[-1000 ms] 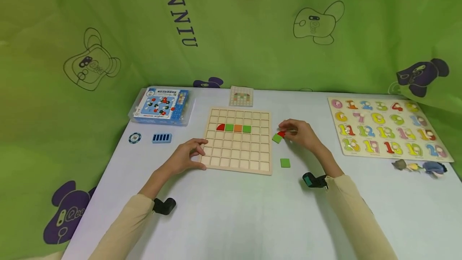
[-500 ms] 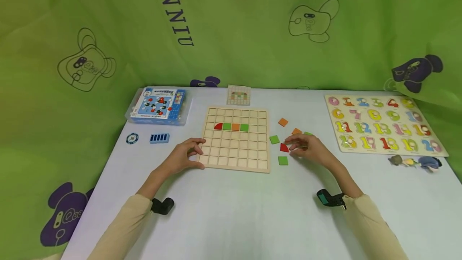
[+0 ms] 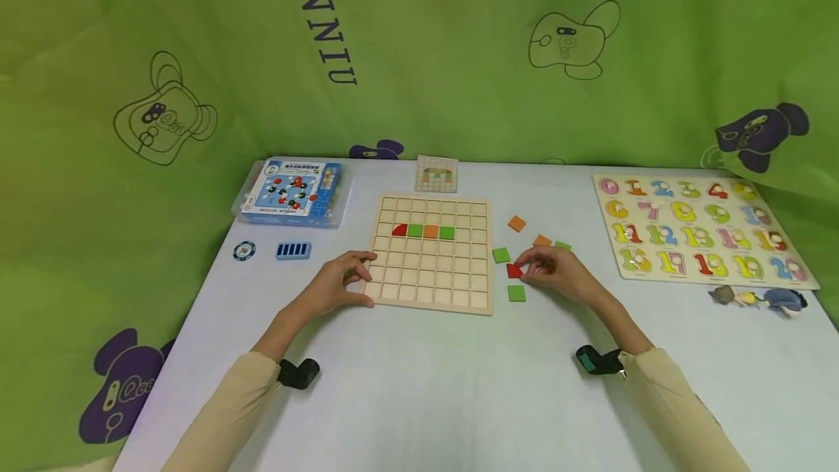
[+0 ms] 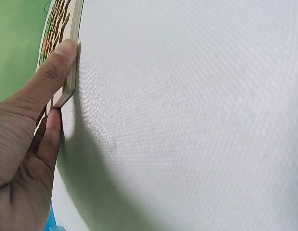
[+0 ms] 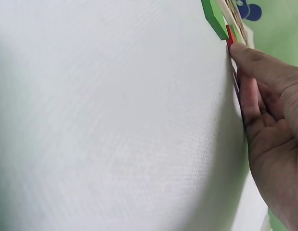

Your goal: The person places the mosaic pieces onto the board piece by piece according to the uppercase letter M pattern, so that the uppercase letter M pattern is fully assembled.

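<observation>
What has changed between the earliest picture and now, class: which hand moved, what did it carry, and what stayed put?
The right hand drew back toward the person, bringing the red quarter-circle piece down between the two green squares; its fingertips pinch it on the table. That uncovered the orange squares. The left hand stayed gripping the wooden grid board, whose four placed pieces are unchanged.

Staged play or recording booth: green cartoon-print cloth (image 3: 459,57) behind a white table (image 3: 419,384); number puzzle (image 3: 701,231) right of the grid board (image 3: 429,290).
</observation>
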Motion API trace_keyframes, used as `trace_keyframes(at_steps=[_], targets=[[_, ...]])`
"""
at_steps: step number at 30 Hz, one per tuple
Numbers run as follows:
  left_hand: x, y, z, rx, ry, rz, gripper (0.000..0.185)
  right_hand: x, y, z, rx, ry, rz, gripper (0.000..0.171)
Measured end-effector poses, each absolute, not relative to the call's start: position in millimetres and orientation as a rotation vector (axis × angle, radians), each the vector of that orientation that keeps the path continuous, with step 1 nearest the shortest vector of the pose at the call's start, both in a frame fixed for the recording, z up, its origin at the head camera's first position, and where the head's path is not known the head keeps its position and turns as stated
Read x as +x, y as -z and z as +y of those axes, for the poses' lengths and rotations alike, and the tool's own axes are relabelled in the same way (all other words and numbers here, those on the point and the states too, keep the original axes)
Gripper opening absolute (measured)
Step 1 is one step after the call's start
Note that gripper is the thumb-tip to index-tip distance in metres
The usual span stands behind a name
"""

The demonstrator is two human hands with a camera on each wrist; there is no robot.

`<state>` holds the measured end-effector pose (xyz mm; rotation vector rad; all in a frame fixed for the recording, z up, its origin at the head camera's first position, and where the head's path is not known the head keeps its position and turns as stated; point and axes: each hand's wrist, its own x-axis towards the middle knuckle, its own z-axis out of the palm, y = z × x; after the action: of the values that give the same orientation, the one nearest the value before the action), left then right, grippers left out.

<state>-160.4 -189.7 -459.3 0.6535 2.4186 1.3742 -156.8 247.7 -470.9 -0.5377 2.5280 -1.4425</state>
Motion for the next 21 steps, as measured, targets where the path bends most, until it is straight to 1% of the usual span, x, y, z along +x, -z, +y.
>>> trace_keyframes(at_steps=[14, 21], targets=[[-160.2, 459.9, -189.6, 0.626, -1.374, 2.417, 0.034, -154.7, 475.6, 243.5, -0.455, 1.478, 2.569, 0.021], [-160.1, 459.2, -190.0, 0.622, -1.355, 2.439, 0.034, -155.6, 475.0, 240.6, -0.449, 1.464, 2.599, 0.024]])
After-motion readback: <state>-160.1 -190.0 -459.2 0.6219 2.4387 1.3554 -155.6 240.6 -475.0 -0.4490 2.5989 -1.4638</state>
